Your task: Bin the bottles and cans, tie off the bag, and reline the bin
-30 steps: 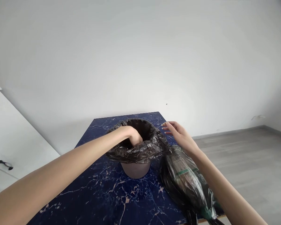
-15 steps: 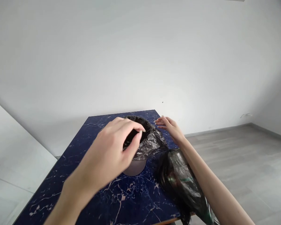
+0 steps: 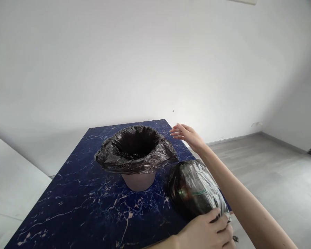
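A small pale bin (image 3: 138,181) lined with a black plastic bag (image 3: 136,152) stands on a dark blue marbled table (image 3: 75,211). To its right lies a full black bag (image 3: 191,188), tied off and bulging. My left hand (image 3: 208,231) is closed round the near end of that full bag at the table's front edge. My right hand (image 3: 184,135) hovers open, fingers stretched out, just right of the bin's rim and beyond the full bag, touching nothing.
A plain white wall rises behind the table. A white cabinet (image 3: 7,186) stands at the left. Grey wood-look floor (image 3: 274,180) stretches to the right of the table.
My left hand came out of the lined bin, swung back toward me and took hold of the full bag's near end. My right hand stayed beside the bin.
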Motion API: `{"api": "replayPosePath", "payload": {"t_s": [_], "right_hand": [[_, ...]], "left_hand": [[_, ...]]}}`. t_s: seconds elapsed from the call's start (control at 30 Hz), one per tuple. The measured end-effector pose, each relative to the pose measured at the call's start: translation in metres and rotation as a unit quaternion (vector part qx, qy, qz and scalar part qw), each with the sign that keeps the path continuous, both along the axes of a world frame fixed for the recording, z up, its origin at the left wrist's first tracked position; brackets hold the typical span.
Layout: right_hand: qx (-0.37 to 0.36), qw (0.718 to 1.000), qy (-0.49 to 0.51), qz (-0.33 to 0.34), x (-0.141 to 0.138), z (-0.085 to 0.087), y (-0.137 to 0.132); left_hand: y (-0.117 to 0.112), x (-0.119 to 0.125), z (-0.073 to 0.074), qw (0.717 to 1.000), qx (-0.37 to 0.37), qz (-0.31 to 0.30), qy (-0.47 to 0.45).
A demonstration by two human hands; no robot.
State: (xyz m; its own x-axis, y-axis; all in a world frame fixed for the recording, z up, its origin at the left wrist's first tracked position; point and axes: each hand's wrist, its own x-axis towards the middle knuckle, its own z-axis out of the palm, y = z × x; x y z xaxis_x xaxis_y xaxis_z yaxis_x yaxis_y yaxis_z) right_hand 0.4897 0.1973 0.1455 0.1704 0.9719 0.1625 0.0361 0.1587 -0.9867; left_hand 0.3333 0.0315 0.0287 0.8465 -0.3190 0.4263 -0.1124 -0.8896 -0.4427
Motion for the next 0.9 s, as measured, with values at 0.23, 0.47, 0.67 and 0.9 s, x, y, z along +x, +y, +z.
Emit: {"api": "replayPosePath", "payload": {"t_s": [0.23,0.47,0.67,0.9], "right_hand": [[-0.011,0.999,-0.024,0.018,0.015,0.012,-0.027],[-0.006,0.997,-0.063,0.032,0.039,0.023,-0.043],[-0.024,0.991,-0.129,0.038,0.065,0.017,-0.072],[-0.019,0.982,-0.144,-0.122,0.088,-0.021,-0.127]], "left_hand": [[-0.001,0.038,-0.025,0.996,0.057,0.028,0.066],[0.03,0.035,0.011,0.998,-0.011,-0.014,0.058],[0.073,0.014,0.05,0.986,-0.145,0.083,-0.007],[0.106,-0.012,0.081,0.899,-0.367,0.204,-0.127]]}}
